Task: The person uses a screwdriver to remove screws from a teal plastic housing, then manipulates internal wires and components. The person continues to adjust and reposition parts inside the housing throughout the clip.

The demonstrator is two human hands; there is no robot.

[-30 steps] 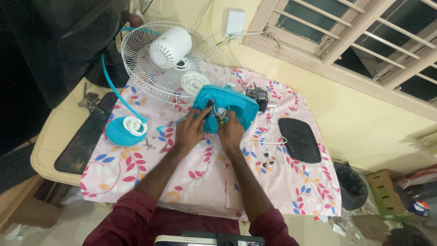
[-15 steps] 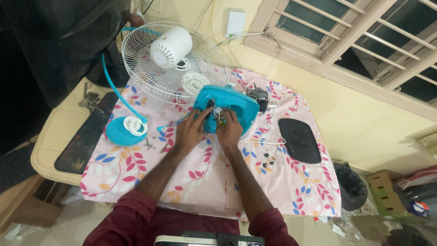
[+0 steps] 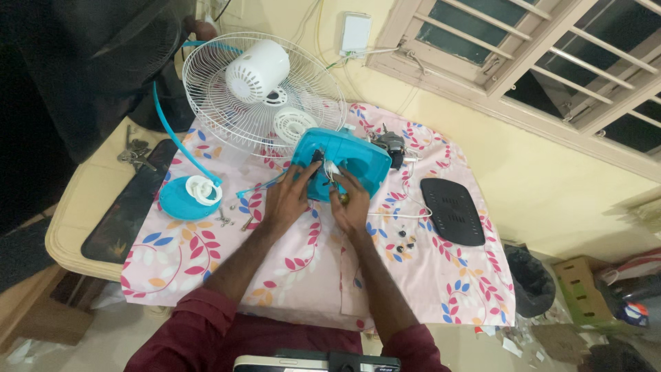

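The glossy teal plastic fan housing (image 3: 342, 162) is gripped closed by both hands, left hand (image 3: 289, 200) and right hand (image 3: 351, 205); a round white wire guard (image 3: 227, 103) is seen at 11 o'clock.

Cream table (image 3: 76, 227) under pink floral cloth (image 3: 303, 275): turquoise plastic housing (image 3: 344, 162), white wire fan grille (image 3: 227, 103), black oval cover (image 3: 452, 210), loose screws (image 3: 234, 220), keys (image 3: 134, 153).

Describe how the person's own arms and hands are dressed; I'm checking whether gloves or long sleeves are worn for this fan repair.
Both hands, left hand and right hand, are bare, with no gloves. No rings or watch can be made out. The forearms are uncovered; dark maroon sleeves are pushed up near the elbows.
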